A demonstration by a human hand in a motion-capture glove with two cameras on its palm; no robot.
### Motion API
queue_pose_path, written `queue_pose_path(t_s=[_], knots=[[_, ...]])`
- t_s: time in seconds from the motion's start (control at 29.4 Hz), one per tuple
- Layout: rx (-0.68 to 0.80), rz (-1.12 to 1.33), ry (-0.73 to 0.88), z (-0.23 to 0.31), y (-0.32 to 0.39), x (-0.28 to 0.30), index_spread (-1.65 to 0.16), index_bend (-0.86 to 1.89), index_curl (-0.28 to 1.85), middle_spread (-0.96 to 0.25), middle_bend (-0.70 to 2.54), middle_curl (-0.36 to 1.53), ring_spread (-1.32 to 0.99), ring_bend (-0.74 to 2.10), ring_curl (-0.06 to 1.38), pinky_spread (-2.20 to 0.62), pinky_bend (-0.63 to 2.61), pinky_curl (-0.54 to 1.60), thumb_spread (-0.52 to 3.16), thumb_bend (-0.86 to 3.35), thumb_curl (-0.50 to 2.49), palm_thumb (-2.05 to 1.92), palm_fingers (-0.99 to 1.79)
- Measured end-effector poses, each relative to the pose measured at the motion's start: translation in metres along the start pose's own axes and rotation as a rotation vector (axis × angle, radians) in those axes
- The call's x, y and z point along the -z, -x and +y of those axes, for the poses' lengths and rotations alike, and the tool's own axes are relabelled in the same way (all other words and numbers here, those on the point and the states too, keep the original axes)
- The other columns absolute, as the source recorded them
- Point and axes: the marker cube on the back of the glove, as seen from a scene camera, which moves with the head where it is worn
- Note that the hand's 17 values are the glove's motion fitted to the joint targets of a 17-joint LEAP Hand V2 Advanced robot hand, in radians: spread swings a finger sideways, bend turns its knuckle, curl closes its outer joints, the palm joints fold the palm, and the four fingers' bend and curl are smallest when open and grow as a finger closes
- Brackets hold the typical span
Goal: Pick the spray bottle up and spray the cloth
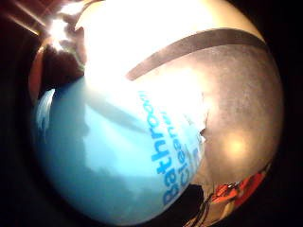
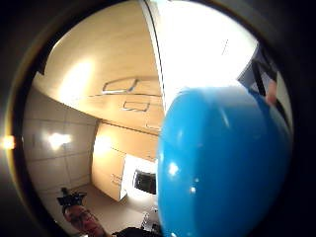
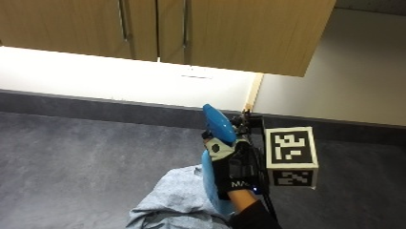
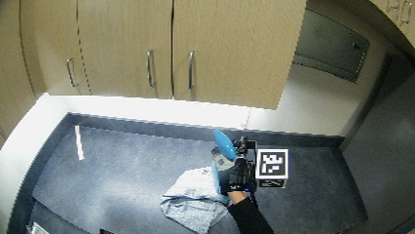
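1. Gloved right hand is wrapped round the spray bottle, lifted off the worktop.
2. Bottle sits upright just above the cloth's right edge; cloth lies crumpled on the worktop.
3. Risk: nozzle direction can't be told; if it's aimed away from the cloth, spray prob hits the worktop instead.

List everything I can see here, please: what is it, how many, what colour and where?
spray bottle: one, blue, held up above the counter beside the cloth
cloth: one, pale blue-grey, crumpled on the counter
counter: one, dark grey, below the cabinets
wall cabinets: light wood with metal handles, above the counter
strip: one, pale, lying on the counter far from the cloth
right hand: one, black glove, grips the spray bottle
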Motion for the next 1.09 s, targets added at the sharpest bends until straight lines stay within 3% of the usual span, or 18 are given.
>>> queue_pose_path(t_s=[0.31, 0.71, 0.88, 1.09], knots=[[-0.079, 0.241, 0.152, -0.011, -0.024, -0.024, -0.16, 0.32, 0.59, -0.06, 0.37, 0.53, -0.05, 0.21, 0.44, 0.04, 0.19, 0.34, 0.59, -0.02, 0.71, 1.20, 1.14], [-0.518, 0.987, 0.567, 0.005, -0.113, -0.070, -0.16, 0.30, 0.60, -0.04, 0.35, 0.54, -0.05, 0.23, 0.46, 0.05, 0.25, 0.38, 0.57, -0.03, 0.71, 1.16, 1.19], [-0.640, 1.094, 0.613, 0.017, -0.143, -0.070, -0.16, 0.30, 0.60, -0.04, 0.34, 0.54, -0.05, 0.24, 0.46, 0.05, 0.26, 0.39, 0.56, -0.03, 0.71, 1.16, 1.19], [-0.672, 1.099, 0.635, 0.022, -0.153, -0.069, -0.16, 0.31, 0.61, -0.04, 0.34, 0.54, -0.06, 0.25, 0.47, 0.04, 0.26, 0.40, 0.54, -0.02, 0.71, 1.15, 1.18]])
